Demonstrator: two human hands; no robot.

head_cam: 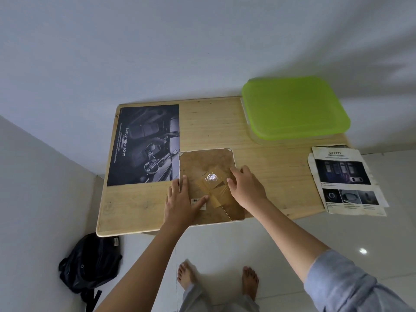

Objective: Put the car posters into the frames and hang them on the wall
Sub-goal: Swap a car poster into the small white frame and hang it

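- Lies back-up near the front edge of the table: frame (pixel 207 163), rectangular, thin white rim with rounded corners, mottled brown fibreboard backing.
- Carries crossed strips of glossy tan tape (pixel 212 180) at the centre, catching a bright glare, and a small white barcode sticker (pixel 198 202) lower left.
- Rests flat across the frame's left rim: left hand (pixel 183 199), fingers straight and released, thumb stretched onto the sticker.
- Presses on the backing's right side: right hand (pixel 246 188), fingers spread and relaxed, grasping nothing.
- Lies just left of the frame, touching its upper corner: dark poster (pixel 144 145), matte, car interior, "ROBUST SIMPLICITY".
- Hangs over the table's right edge: safety poster (pixel 344 179), creased, white-bordered.
- Sits at the far right corner: clear tub under a translucent lime-green lid (pixel 295 106).
- Supports it all: pale pine table (pixel 270 163), visible grain.
- Slumps on the floor at left: black backpack (pixel 90 264).
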